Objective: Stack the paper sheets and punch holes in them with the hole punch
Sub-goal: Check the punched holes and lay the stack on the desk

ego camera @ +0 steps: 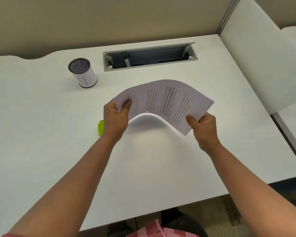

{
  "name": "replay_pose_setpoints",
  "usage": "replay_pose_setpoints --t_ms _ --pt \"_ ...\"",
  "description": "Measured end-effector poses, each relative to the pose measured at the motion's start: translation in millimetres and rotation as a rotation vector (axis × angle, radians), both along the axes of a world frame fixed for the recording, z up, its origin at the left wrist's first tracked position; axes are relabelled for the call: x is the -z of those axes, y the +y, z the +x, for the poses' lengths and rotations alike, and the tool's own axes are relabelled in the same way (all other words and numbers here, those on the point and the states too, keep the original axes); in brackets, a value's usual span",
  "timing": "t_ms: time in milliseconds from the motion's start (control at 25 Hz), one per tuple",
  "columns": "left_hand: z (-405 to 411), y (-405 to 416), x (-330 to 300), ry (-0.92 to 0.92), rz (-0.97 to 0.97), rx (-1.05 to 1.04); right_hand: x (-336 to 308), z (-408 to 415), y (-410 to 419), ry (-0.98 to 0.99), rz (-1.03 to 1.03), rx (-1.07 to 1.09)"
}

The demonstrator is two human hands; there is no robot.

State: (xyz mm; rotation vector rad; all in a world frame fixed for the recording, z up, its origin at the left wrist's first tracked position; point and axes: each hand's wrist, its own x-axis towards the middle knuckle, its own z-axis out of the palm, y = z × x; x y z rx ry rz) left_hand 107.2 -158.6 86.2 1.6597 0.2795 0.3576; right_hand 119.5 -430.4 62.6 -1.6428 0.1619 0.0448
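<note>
sheets held above worktop, arched upward, light and floppy. left hand pinches one short end, right hand the other. best held at edges. green punch behind left wrist.

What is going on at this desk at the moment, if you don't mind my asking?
A person holds a stack of printed paper sheets above the white desk, the left hand gripping one end and the right hand the other, so the stack arches upward. Two small holes show along its near edge. The green hole punch lies on the desk beside the left wrist, untouched.
</note>
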Motion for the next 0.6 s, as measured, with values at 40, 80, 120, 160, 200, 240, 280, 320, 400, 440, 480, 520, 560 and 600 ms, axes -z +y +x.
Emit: replay_pose_setpoints --t_ms 40,80,120,160,200,240,280,320,400,440,480,520,560,600 --pt "-3 -6 0 -0.014 0.015 -0.018 0 -4 6 -0.016 0.01 0.008" --pt "-6 -12 1 -0.028 0.019 -0.036 0 -7 11 -0.031 0.015 0.013" --pt "-8 -18 3 -0.042 0.008 -0.054 0 -10 16 -0.041 0.015 0.021" --pt "-10 -22 6 -0.05 -0.008 -0.07 2 -12 20 -0.044 0.012 0.032" --pt "-11 -25 11 -0.049 -0.016 -0.08 6 -14 24 -0.037 0.003 0.041" --pt "-13 -28 16 -0.038 -0.018 -0.083 10 -15 26 -0.017 -0.011 0.041" --pt "-14 -29 20 -0.019 -0.021 -0.079 14 -16 28 0.008 -0.027 0.033" --pt "-15 -30 24 0.003 -0.032 -0.075 17 -17 30 0.032 -0.044 0.02" --pt "-16 -28 30 0.03 -0.054 -0.081 20 -17 30 0.06 -0.068 0.011" --pt "-16 -26 32 0.035 -0.06 -0.088 19 -16 30 0.063 -0.072 0.011" --pt "-15 -25 33 0.041 -0.063 -0.088 19 -15 30 0.063 -0.077 0.011" --pt "-14 -24 35 0.049 -0.066 -0.085 19 -14 30 0.064 -0.081 0.01" --pt "-13 -23 36 0.055 -0.071 -0.08 18 -14 30 0.067 -0.082 0.008" --pt "-13 -22 36 0.059 -0.077 -0.075 18 -14 30 0.074 -0.083 0.007"
